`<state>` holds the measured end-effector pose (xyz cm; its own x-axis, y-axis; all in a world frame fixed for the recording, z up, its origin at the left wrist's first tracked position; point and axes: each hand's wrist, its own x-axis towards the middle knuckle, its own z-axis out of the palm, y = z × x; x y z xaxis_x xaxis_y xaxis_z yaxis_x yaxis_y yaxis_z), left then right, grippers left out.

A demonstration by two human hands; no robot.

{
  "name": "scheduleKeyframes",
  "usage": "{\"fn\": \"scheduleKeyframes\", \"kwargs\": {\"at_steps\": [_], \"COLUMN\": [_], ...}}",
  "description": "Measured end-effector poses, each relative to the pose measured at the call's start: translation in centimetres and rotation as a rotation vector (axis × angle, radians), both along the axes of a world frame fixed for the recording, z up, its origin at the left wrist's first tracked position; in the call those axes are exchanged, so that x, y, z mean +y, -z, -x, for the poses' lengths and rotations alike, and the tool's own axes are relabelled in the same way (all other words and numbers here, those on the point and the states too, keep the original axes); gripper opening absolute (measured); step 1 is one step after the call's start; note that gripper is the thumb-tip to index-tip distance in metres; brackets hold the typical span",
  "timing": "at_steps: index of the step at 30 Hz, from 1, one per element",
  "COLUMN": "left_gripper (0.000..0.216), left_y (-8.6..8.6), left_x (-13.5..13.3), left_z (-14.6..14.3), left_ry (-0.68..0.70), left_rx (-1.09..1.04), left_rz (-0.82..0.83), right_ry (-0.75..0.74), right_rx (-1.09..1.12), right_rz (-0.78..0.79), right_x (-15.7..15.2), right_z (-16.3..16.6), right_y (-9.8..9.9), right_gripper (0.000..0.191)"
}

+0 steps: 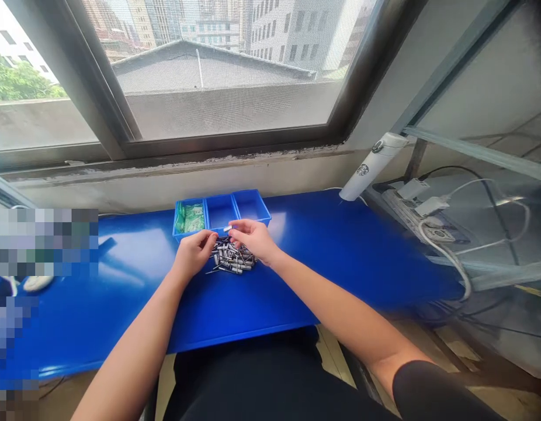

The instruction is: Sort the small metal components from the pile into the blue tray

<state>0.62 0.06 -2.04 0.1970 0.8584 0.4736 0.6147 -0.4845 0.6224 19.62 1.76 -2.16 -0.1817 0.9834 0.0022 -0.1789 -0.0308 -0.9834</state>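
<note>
My right hand [253, 240] pinches a small whitish cylindrical piece [228, 228] between thumb and fingertips. Facing it, my left hand [195, 251] is closed with thumb and forefinger pressed together; whatever they hold is too small to make out. Just below both hands, a loose pile of small silver and dark metal pin-like parts [233, 258] lies on the blue table [253, 304]. Behind the hands is a blue bin with three compartments [258, 206]. Its left compartment contains green-tinted bagged material [192, 217]; in the other two I see only blue floor and walls.
A white bottle [371, 169] leans at the table's back right. Beyond it, white chargers and cables [432, 204] lie by a metal frame. A window [226, 70] rises behind the table. At far left a white object [38, 283] sits beside a blurred-out area.
</note>
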Motion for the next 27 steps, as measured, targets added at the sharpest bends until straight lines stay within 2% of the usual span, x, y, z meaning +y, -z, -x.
{"fn": "scheduleKeyframes", "kwargs": {"at_steps": [2, 4, 8, 11, 13, 20, 23, 27], "left_gripper": [0.030, 0.030, 0.030, 0.030, 0.030, 0.029, 0.030, 0.029], "left_y": [0.1, 0.1, 0.1, 0.0, -0.1, 0.2, 0.2, 0.1], "left_x": [0.0, 0.1, 0.1, 0.1, 0.1, 0.3, 0.3, 0.2], "left_z": [0.0, 0.1, 0.1, 0.2, 0.2, 0.2, 0.1, 0.1], "left_ry": [-0.027, -0.050, -0.092, -0.117, -0.122, -0.114, -0.115, -0.112], "left_rx": [-0.001, -0.011, -0.008, -0.002, -0.002, -0.008, -0.007, -0.002], "left_rz": [0.001, 0.002, -0.011, -0.036, -0.042, -0.045, -0.041, -0.029], "right_ry": [0.048, 0.060, 0.080, 0.116, 0.095, -0.176, -0.198, -0.151], "right_rx": [0.044, -0.015, -0.370, -0.550, -0.599, -0.792, -0.796, -0.754], "right_rz": [-0.051, -0.109, -0.352, -0.575, -0.648, -0.832, -0.832, -0.763], "right_x": [0.2, 0.2, -0.3, -0.6, -0.7, -0.8, -0.7, -0.5], "right_z": [0.0, 0.0, -0.2, -0.4, -0.5, -0.4, -0.2, -0.4], "right_y": [0.2, 0.4, 0.4, 0.1, 0.0, 0.3, 0.6, 0.9], "right_gripper": [0.039, 0.037, 0.016, 0.017, 0.019, 0.013, 0.012, 0.018]}}
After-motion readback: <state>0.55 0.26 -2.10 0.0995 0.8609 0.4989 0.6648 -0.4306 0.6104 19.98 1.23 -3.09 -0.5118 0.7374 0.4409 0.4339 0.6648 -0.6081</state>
